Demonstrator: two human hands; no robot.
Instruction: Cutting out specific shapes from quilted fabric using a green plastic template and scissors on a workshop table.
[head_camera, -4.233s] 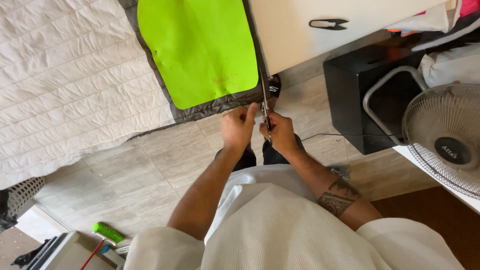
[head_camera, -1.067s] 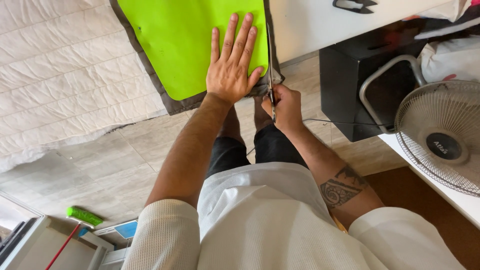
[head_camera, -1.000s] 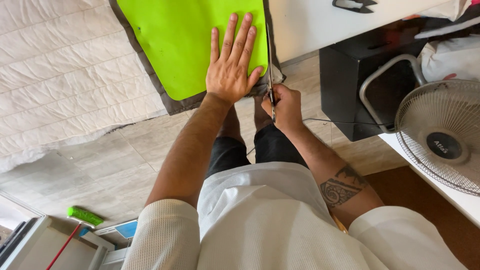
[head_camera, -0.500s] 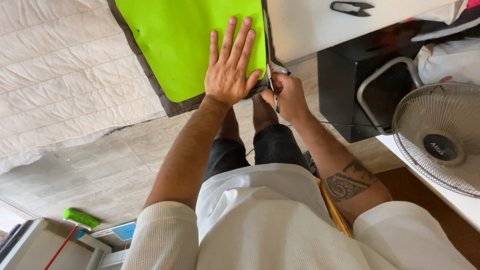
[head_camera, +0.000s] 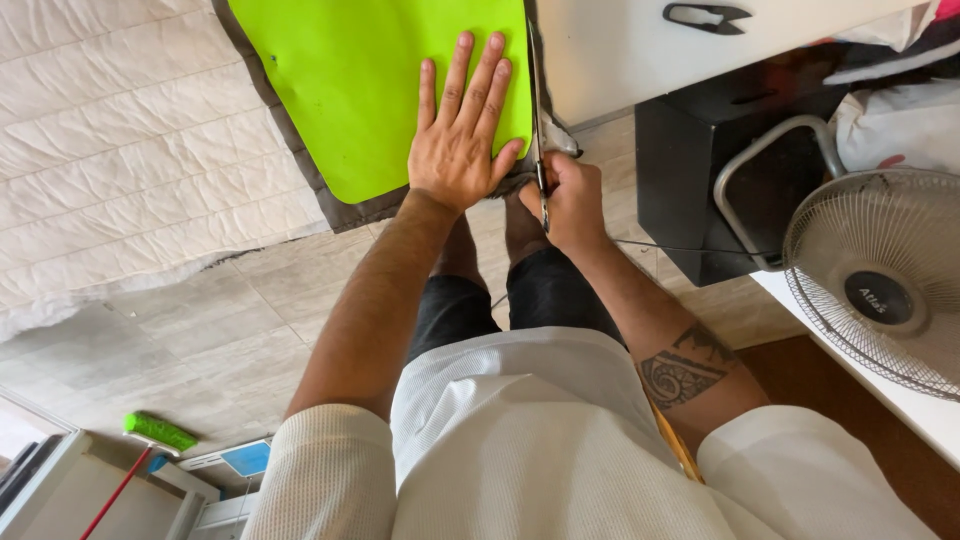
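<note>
Under my left hand (head_camera: 462, 150) lies the lime-green sheet (head_camera: 370, 90), and I press it flat with all 5 fingers spread wide, gripping nothing. It rests on a grey fabric piece (head_camera: 340, 212) whose edge shows as a dark border around it, on top of the white quilted padding (head_camera: 120, 170) that covers the tiled floor (head_camera: 230, 330).

My right hand (head_camera: 568, 200) is closed around the handles of the scissors (head_camera: 538, 130), and the blades run up along the right edge of the green sheet, just beside my left thumb. I cannot tell how far apart the blades stand.

My worry is that thumb: it sits very near the cutting line, and a quick snip could nick it. If my left palm eases off, the green sheet could slide over the grey fabric and the cut would wander from the edge. The blades might also catch the padding beneath, since the layers lie close together.

To my right stand a black box (head_camera: 700, 170) and a white fan (head_camera: 880, 290), well apart from the cut. A small pair of black snips (head_camera: 708, 16) lies on the white board (head_camera: 620, 55) above.
</note>
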